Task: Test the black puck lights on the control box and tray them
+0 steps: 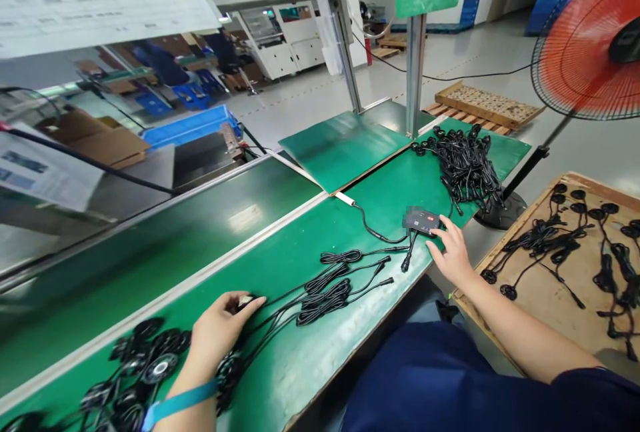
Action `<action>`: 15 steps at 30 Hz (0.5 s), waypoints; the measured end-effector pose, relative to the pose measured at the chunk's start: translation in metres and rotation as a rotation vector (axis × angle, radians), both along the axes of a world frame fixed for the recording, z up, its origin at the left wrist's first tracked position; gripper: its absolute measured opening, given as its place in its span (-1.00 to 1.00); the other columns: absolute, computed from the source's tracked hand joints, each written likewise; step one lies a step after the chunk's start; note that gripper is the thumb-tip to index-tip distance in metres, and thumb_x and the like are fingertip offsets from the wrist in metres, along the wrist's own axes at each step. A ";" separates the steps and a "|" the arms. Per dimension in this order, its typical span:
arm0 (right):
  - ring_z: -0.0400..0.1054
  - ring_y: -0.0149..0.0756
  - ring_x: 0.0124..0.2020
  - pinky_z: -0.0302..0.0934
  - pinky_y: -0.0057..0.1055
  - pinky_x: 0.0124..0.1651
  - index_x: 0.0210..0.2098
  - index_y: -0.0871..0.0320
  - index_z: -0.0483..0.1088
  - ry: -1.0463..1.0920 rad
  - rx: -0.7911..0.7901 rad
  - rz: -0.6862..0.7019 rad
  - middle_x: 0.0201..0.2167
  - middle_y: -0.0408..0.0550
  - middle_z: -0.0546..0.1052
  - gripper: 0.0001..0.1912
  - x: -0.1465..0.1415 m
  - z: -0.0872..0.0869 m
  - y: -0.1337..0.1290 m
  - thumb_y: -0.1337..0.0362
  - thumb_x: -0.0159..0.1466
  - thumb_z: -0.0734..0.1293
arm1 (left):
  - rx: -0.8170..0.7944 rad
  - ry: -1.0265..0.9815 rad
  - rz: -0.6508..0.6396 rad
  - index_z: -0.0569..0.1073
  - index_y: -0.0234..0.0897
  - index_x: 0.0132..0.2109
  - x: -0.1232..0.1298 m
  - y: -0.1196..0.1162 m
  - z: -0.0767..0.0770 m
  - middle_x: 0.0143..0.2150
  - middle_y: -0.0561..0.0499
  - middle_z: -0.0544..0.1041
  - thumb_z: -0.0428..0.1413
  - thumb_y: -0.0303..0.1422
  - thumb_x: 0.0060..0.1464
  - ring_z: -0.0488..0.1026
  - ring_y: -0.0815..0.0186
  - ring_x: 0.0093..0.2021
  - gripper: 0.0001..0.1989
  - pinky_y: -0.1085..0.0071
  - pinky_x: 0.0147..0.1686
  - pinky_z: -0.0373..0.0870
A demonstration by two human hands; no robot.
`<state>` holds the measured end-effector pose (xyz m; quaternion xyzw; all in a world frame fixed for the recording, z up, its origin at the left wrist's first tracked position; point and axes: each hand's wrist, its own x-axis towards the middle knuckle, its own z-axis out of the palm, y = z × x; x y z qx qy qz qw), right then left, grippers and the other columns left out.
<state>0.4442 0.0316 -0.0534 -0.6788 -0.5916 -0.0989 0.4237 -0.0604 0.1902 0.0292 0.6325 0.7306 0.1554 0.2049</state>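
My left hand (220, 329) is closed, thumb and fingers pinching a small round cable end (245, 301) with a pale face. From it a thin black cable runs right to coiled black cables (325, 302) with plug ends. My right hand (453, 252) has its fingers apart, fingertips touching the right edge of a flat black control box (423, 220); nothing is gripped. A short lead with a connector (406, 262) hangs from the box. Another lead joins it to a white plug piece (345, 199). Left of my left hand lies a pile of round black cable heads (145, 369), partly hidden.
Black cables lie heaped (467, 162) at the far end of the green table (295, 365). A raised green board (345, 152) and a metal post (414, 79) stand behind. At right are a wooden tray (545, 285) of cables and a red fan (595, 39).
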 end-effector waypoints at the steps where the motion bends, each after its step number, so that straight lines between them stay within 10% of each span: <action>1: 0.17 0.10 0.35 0.20 0.17 0.32 0.05 0.12 0.43 -0.006 0.005 0.007 0.37 0.20 0.24 -0.72 0.001 0.001 0.000 0.17 0.40 0.31 | -0.004 -0.009 0.013 0.53 -0.17 -0.30 0.000 -0.001 0.000 -0.37 -0.03 0.61 0.24 0.16 -0.33 0.53 0.01 -0.29 -0.45 0.27 -0.34 0.36; 15: 0.23 0.05 0.35 0.15 0.08 0.38 -0.02 0.15 0.45 -0.041 0.071 0.053 0.34 0.20 0.32 -0.72 0.010 -0.006 0.008 0.15 0.36 0.33 | 0.080 -0.323 -0.072 0.52 -0.33 -0.13 -0.020 -0.010 -0.023 -0.27 -0.05 0.60 0.32 -0.02 -0.17 0.49 0.20 -0.26 -0.46 0.31 -0.18 0.40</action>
